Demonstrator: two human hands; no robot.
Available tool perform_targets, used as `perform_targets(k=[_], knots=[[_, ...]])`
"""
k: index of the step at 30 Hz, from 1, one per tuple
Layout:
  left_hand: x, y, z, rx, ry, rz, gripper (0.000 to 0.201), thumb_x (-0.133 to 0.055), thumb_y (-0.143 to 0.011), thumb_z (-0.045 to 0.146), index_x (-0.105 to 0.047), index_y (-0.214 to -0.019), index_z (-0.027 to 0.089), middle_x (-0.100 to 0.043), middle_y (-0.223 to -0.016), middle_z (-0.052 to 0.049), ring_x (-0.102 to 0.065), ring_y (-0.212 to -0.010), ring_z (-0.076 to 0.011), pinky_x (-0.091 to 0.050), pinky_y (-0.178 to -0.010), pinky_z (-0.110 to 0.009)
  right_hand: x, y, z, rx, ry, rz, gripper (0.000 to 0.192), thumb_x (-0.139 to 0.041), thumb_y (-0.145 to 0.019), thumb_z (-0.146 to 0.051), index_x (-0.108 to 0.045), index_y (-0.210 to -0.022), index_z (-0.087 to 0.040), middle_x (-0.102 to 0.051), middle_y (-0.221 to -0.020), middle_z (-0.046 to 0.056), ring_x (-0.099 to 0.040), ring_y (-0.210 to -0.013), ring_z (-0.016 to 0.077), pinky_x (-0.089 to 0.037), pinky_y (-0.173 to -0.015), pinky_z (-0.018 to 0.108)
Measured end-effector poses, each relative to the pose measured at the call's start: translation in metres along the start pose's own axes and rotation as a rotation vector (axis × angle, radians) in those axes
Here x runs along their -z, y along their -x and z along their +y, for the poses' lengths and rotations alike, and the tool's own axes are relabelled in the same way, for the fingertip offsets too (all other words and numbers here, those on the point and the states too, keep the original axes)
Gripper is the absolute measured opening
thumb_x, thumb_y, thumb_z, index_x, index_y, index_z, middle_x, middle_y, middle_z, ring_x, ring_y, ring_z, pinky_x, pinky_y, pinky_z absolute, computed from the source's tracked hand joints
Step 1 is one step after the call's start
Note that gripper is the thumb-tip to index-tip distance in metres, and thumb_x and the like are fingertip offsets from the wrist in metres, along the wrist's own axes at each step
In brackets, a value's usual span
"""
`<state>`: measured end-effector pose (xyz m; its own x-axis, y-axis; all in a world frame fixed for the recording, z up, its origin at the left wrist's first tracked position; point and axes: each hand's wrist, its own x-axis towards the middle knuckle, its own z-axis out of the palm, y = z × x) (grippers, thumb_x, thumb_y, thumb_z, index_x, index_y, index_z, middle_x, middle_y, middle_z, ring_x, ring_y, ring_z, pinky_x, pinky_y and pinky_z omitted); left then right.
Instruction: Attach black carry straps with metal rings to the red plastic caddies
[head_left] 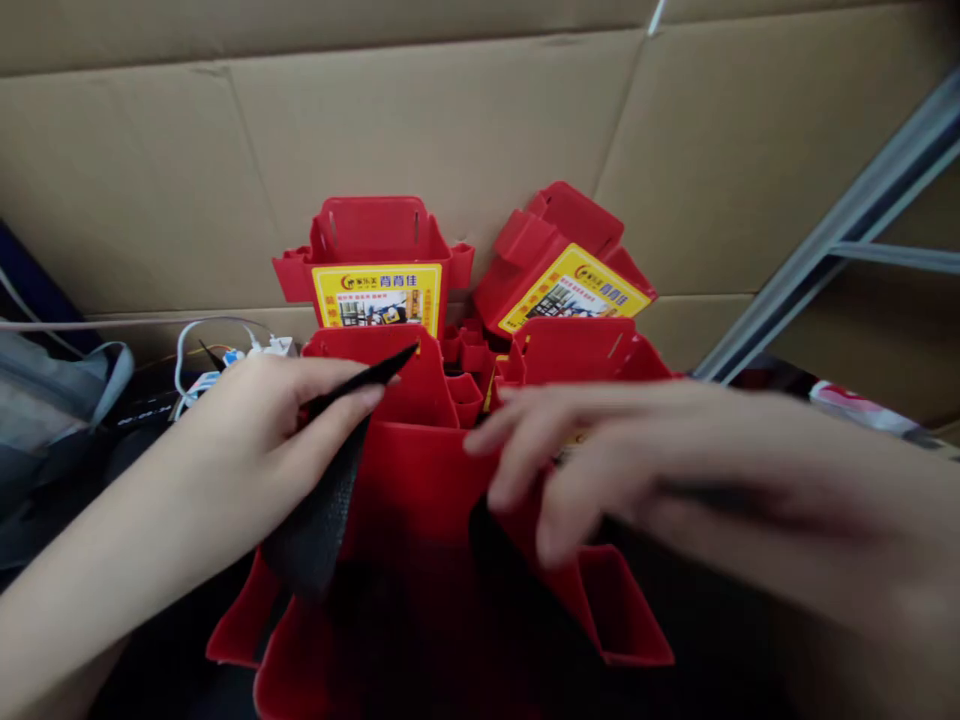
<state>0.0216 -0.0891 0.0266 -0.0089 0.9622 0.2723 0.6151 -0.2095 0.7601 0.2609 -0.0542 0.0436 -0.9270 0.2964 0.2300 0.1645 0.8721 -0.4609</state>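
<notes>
My left hand (255, 430) pinches a black mesh sheet (322, 510) between thumb and fingers, just left of a red plastic box (420, 470) in front of me. My right hand (622, 460) is blurred and reaches over the box's right side, its fingertips touching the box and a dark piece below; what it grips cannot be made out. Behind stand more red boxes, one upright with a yellow label (379, 295) and one tilted with a yellow label (574, 290).
Brown cardboard (450, 120) forms a wall behind the boxes. White cables and a small device (217, 365) lie at the left beside a grey bag (52, 390). A metal frame bar (840, 230) slants at the right.
</notes>
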Motion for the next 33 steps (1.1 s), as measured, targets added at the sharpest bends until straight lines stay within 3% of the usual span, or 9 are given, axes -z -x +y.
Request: perform_targets(k=[3,6,10,16,20,22,26,30,33], knots=[[0.002,0.009,-0.015,0.178,0.254,-0.023,0.016,-0.069,-0.070,0.030,-0.063,-0.072,0.016,-0.068,-0.068,0.004,-0.058,-0.060,-0.0092,-0.047,-0.052,-0.014,-0.009,-0.014,0.022,-0.100,0.146,0.228,0.026,-0.049,-0.086,-0.019,-0.059,-0.110,-0.021,-0.060,-0.112,0.004,-0.057,-0.100,0.0159,-0.048,-0.086,0.029],[0.004,0.011,-0.028,0.374,0.663,-0.084,0.028,-0.063,-0.078,0.029,-0.047,-0.060,0.015,-0.050,-0.047,0.006,-0.045,-0.045,-0.0035,-0.040,-0.045,-0.012,-0.022,-0.024,0.033,-0.175,0.193,0.141,0.030,-0.049,-0.087,-0.023,-0.058,-0.116,-0.023,-0.063,-0.107,0.002,-0.060,-0.093,0.0145,-0.047,-0.084,0.028],[0.006,0.011,-0.035,0.422,0.896,-0.134,0.037,-0.050,-0.086,0.038,-0.033,-0.060,0.018,-0.024,-0.050,0.007,-0.022,-0.041,-0.0031,-0.027,-0.037,-0.012,-0.030,-0.020,0.023,-0.280,0.242,0.083,0.032,-0.048,-0.084,-0.017,-0.061,-0.113,-0.026,-0.068,-0.094,0.000,-0.064,-0.078,0.0140,-0.049,-0.071,0.023],[-0.001,0.019,-0.026,0.318,0.436,-0.193,0.024,-0.065,-0.071,0.025,-0.042,-0.068,0.018,-0.042,-0.056,0.008,-0.039,-0.047,-0.0026,-0.035,-0.042,-0.009,-0.033,-0.008,0.008,-0.371,0.252,0.075,0.038,-0.050,-0.081,-0.019,-0.057,-0.118,-0.026,-0.069,-0.085,0.000,-0.063,-0.061,0.0120,-0.045,-0.050,0.019],[-0.008,0.029,-0.028,0.087,-0.091,-0.159,0.023,-0.051,-0.083,0.038,-0.053,-0.101,0.024,-0.061,-0.094,0.001,-0.059,-0.085,-0.0150,-0.050,-0.070,-0.020,-0.025,-0.009,0.009,-0.388,0.088,0.006,0.035,-0.051,-0.086,-0.034,-0.057,-0.119,-0.027,-0.069,-0.091,-0.001,-0.063,-0.061,0.0108,-0.046,-0.048,0.018],[-0.009,0.033,-0.027,0.000,-0.272,-0.147,0.025,-0.043,-0.087,0.043,-0.053,-0.103,0.026,-0.064,-0.095,0.000,-0.061,-0.085,-0.0163,-0.049,-0.072,-0.022,-0.020,-0.012,0.015,-0.426,-0.081,-0.042,0.039,-0.047,-0.087,-0.043,-0.057,-0.120,-0.025,-0.069,-0.090,0.000,-0.060,-0.055,0.0091,-0.046,-0.043,0.017],[-0.011,0.034,-0.017,-0.128,-0.341,-0.248,0.029,-0.032,-0.092,0.039,-0.052,-0.078,0.024,-0.062,-0.065,0.003,-0.058,-0.057,-0.0123,-0.045,-0.059,-0.021,-0.020,-0.023,0.034,-0.505,-0.397,-0.083,0.037,-0.038,-0.092,-0.039,-0.061,-0.113,-0.020,-0.066,-0.081,0.002,-0.057,-0.052,0.0069,-0.042,-0.036,0.013],[-0.013,0.029,-0.012,0.017,-0.369,-0.237,0.028,-0.029,-0.091,0.043,-0.048,-0.097,0.023,-0.063,-0.062,0.002,-0.060,-0.054,-0.0157,-0.042,-0.049,-0.023,-0.031,-0.035,0.048,-0.446,-0.437,0.015,0.032,-0.043,-0.090,-0.031,-0.059,-0.115,-0.018,-0.064,-0.096,0.004,-0.061,-0.075,0.0102,-0.049,-0.051,0.014],[-0.016,0.028,-0.013,0.034,-0.367,-0.295,0.034,-0.027,-0.092,0.044,-0.051,-0.082,0.022,-0.063,-0.062,0.001,-0.060,-0.056,-0.0155,-0.042,-0.052,-0.024,-0.036,-0.040,0.050,-0.409,-0.438,0.050,0.032,-0.046,-0.088,-0.025,-0.057,-0.116,-0.017,-0.063,-0.104,0.005,-0.060,-0.087,0.0130,-0.051,-0.059,0.018]])
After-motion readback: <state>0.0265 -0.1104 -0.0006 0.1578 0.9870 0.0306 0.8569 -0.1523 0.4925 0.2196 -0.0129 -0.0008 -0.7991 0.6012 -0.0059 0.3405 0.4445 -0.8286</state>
